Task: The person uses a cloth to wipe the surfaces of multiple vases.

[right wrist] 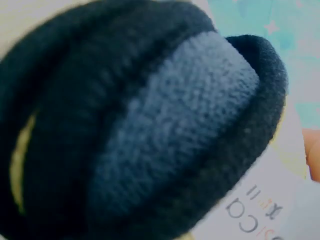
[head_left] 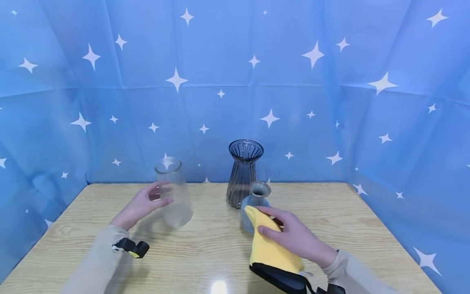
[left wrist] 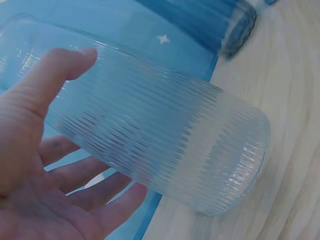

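My left hand (head_left: 145,204) is at the side of a clear ribbed glass vase (head_left: 176,200). In the left wrist view, the thumb (left wrist: 75,62) lies across the near side of the glass while the fingers spread loosely along its lower edge. My right hand (head_left: 290,232) pinches a folded yellow cloth (head_left: 269,245) with a black border and hangs it in front of a small blue vase (head_left: 260,192), partly hiding that vase. The right wrist view is mostly filled by the cloth's black edge and grey inner side (right wrist: 175,110).
A tall grey-blue fluted glass vase (head_left: 242,175) with a flared rim stands just behind the small blue one. Everything rests on a light wooden table (head_left: 209,249). A blue curtain (head_left: 220,61) with white stars encloses the back and sides.
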A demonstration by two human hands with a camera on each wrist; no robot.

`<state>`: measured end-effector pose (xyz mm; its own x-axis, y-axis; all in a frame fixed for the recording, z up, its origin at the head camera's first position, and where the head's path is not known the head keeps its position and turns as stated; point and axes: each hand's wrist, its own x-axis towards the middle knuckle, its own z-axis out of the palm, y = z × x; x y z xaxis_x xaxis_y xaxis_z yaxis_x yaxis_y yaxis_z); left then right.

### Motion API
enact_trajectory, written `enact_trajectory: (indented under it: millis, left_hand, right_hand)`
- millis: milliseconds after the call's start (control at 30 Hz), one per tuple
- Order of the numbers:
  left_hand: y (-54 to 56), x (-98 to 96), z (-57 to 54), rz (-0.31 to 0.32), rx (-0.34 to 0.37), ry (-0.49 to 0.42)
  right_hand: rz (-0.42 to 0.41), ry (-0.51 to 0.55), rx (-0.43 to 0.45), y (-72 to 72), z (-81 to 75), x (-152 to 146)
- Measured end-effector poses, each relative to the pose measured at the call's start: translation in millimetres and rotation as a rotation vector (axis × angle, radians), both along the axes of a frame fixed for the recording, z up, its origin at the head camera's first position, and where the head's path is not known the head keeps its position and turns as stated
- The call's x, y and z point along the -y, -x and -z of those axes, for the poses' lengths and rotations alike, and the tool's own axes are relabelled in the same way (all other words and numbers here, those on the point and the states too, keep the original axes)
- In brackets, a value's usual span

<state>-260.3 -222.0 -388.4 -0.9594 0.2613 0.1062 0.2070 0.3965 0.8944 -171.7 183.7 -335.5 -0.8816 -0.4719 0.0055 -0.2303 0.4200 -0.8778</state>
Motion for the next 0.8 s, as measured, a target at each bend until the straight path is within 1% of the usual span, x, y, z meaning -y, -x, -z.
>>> enact_trajectory:
  millis: [100,233,333,433,600,800]
  left_hand:
    - [3.1,7.9,-0.9,-0.018,-0.013,0.036]
    - [7.4,19.7,-2.0,-0.048,-0.023,0.084]
    - [10.2,28.8,-2.8,-0.073,-0.012,0.109]
    - [11.7,37.7,-4.5,-0.089,-0.001,0.111]
    - [13.0,51.8,-3.9,-0.103,0.018,0.085]
    - [15.1,65.3,-2.2,-0.121,0.020,0.076]
  right_hand:
    - [0.018,-0.016,-0.023,-3.5,-2.4,-13.1]
    - [0.066,-0.045,-0.047,-8.8,-2.9,-31.2]
    - [0.111,-0.047,-0.047,-11.3,-2.3,-46.1]
    - [0.150,-0.038,-0.016,-11.3,-1.7,-60.3]
    - [0.187,0.001,0.078,-12.4,1.4,-79.3]
    - [0.208,0.031,0.109,-16.3,10.2,-94.4]
